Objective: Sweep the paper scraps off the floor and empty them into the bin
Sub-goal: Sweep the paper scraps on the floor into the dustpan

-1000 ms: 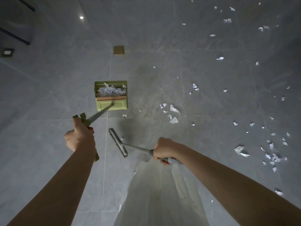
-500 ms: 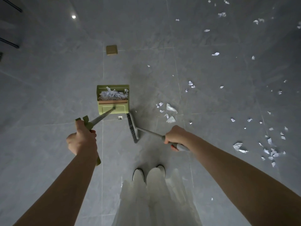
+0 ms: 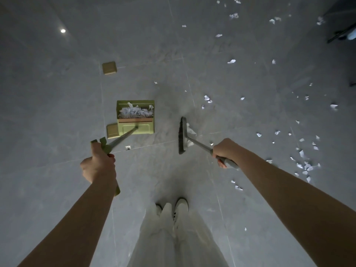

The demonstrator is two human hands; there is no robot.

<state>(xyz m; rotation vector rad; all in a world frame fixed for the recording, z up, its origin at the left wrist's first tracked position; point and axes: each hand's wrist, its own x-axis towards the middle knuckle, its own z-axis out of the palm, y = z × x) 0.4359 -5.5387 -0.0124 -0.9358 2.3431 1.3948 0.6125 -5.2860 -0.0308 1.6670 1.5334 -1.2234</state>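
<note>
— Where are the hands?

— The left hand (image 3: 98, 166) is curled tight round the green handle of the dustpan (image 3: 135, 117), thumb up along it. The right hand (image 3: 225, 151) is wrapped round the grey grip of the broom (image 3: 182, 135). Neither has a finger free.

— And the dustpan?

— It sits left of centre on the grey tiled floor (image 3: 57, 112), a heap of white scraps inside it (piled against the far wall of the pan). A small tan square (image 3: 112, 130) shows just beside its near left corner, and a second tan square (image 3: 109, 68) lies farther off on the floor.

— The broom head?

— To the right of the pan and apart from it, standing edge-on, bristles facing left. A few white pieces lie against its right side.

— The rest of the paper?

— The paper scraps (image 3: 305, 165) are scattered over the right half of the floor, thickest near the right forearm, thinner toward the far right. The person's white shoes (image 3: 180, 206) and pale trousers show near the bottom centre.
</note>
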